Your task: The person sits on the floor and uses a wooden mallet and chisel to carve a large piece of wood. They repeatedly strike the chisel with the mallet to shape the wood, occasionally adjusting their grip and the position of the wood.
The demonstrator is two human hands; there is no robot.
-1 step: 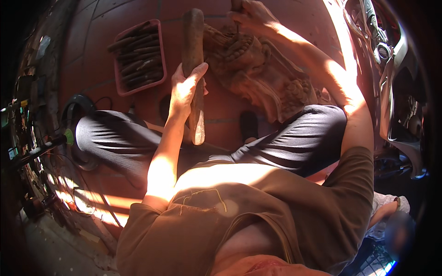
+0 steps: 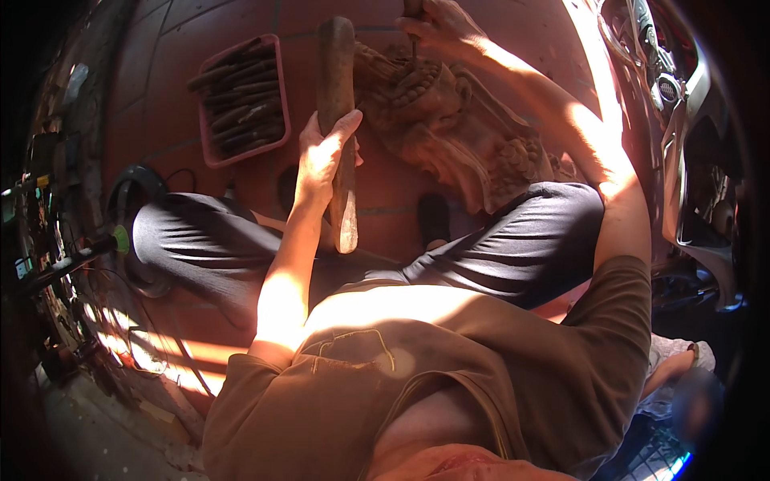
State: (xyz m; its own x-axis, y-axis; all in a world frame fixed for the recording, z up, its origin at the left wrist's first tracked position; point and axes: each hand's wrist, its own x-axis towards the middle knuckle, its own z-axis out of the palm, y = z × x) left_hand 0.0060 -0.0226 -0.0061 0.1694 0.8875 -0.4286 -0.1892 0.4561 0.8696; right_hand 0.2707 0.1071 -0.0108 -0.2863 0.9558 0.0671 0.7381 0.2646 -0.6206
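Observation:
My left hand (image 2: 323, 156) is wrapped round a long wooden mallet (image 2: 336, 76), its thick end pointing away and its thinner worn end toward my lap. At the top edge my right hand (image 2: 451, 30) closes round a chisel (image 2: 414, 48), held upright with the handle partly cut off by the frame. The chisel's thin shaft meets the far part of a brown wood carving (image 2: 457, 136), which has deep folds and rows of rounded bumps. This carving lies on the floor beyond my right knee. The mallet is apart from the chisel, to its left.
A pink plastic basket (image 2: 207, 148) holds several dark stick-like tools (image 2: 245, 100) on the red tiled floor (image 2: 144, 88). At left stands a dark pole (image 2: 76, 258) with a green ring. Motorbike parts (image 2: 682, 144) line the right side. Another person's arm (image 2: 672, 365) shows at lower right.

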